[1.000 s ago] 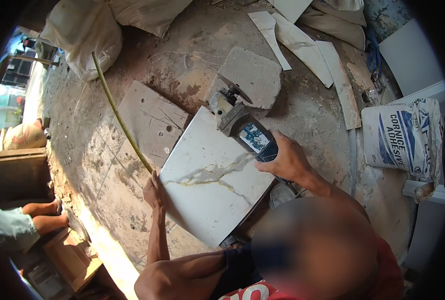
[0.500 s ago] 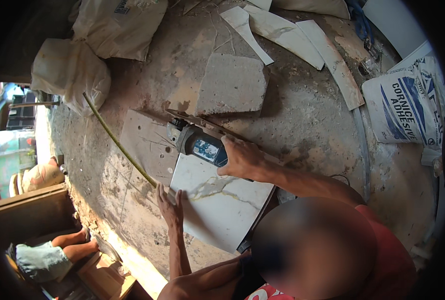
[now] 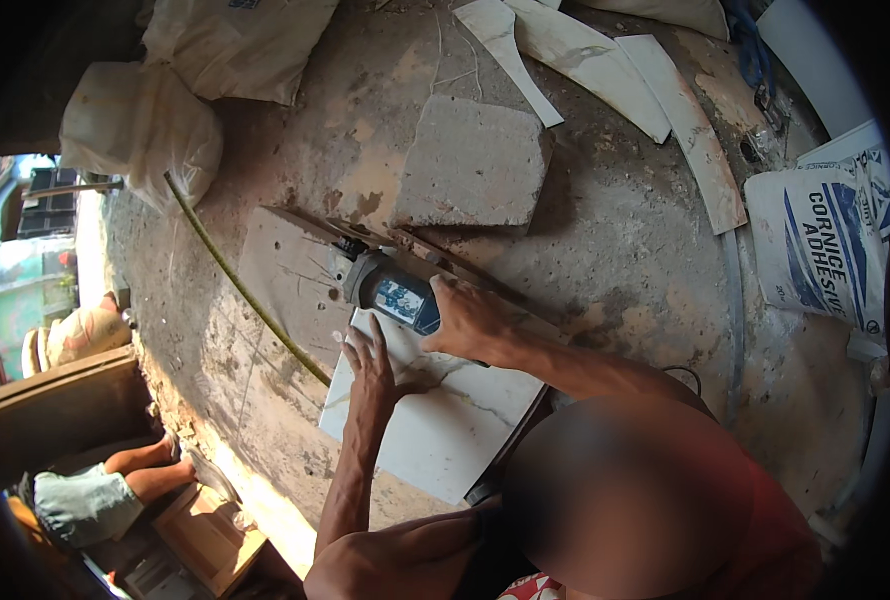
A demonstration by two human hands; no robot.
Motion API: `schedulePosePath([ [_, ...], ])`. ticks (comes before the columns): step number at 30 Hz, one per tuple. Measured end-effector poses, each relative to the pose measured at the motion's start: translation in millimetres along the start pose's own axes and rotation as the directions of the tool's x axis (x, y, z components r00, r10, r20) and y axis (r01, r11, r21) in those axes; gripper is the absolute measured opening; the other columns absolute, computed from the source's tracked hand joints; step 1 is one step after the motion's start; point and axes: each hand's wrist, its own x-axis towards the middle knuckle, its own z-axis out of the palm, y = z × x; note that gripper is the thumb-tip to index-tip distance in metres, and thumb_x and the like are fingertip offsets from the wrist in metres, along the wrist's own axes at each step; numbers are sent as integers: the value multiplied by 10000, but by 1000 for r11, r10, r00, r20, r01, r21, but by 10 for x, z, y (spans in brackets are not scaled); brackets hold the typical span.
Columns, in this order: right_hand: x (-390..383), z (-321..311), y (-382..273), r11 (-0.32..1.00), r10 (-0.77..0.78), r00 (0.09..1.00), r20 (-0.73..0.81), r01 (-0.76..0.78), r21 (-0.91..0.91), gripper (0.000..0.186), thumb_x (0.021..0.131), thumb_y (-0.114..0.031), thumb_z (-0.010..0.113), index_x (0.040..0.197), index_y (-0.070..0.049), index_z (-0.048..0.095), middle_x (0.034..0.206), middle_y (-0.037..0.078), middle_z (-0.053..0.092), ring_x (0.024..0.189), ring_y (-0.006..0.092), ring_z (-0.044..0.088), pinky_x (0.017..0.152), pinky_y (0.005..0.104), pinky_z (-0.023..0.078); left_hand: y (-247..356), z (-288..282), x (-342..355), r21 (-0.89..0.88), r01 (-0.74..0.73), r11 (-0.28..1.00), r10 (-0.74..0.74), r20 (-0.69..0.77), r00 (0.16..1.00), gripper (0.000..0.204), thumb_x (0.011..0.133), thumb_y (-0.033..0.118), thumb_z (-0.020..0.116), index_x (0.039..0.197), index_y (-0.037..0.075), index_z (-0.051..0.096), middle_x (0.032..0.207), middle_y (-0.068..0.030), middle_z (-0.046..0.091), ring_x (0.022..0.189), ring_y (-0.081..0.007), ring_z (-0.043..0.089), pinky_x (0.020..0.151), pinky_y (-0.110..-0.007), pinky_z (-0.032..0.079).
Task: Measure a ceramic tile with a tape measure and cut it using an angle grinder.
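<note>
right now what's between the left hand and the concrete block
Chiefly the angle grinder, held by the right hand, lies between the left hand and the grey concrete block in the head view.

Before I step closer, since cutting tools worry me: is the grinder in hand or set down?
In hand: the right hand is wrapped around the rear of the grinder. Whether it is running, I cannot tell.

Tile [image 3: 435, 440], 6 o'clock: white, with grey and yellowish veins. Grinder [image 3: 390, 295], 9 o'clock, near centre: dark blue-black body; blue-and-white label. Tube [image 3: 235, 275], 9 o'clock, farther out: yellowish green. Block [image 3: 473, 165], 12 o'clock: grey, dark-speckled. Strips [image 3: 590, 55], 1 o'clock: white, grey-veined. Bag [image 3: 795, 245], 3 o'clock: white, with blue stripes and lettering. Shirt [image 3: 775, 520], 4 o'clock: red. Shorts [image 3: 85, 505], 8 o'clock: pale blue-green.
</note>
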Motion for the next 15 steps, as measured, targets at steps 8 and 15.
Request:
schedulePosePath([
  [8, 23, 88, 51, 1000, -15, 997, -73, 14, -10, 705, 615, -345, 725, 1115, 73, 457, 1033, 270, 567, 979, 390, 557, 837, 423, 455, 53, -51, 33, 27, -147, 989, 147, -34, 988, 1310, 439, 338, 851, 1389, -40, 31, 1430, -296, 59, 1334, -439, 51, 1011, -636, 163],
  [15, 24, 18, -55, 998, 26, 1000, 9, -26, -50, 795, 623, -300, 713, 1217, 116, 386, 1039, 274, 573, 991, 351, 572, 861, 383, 465, 20, -23, 31, 25, -139, 990, 139, -34, 990, 1319, 410, 318, 860, 1400, -2, 48, 1439, -280, 21, 1307, -483, 96, 1034, -600, 189],
])
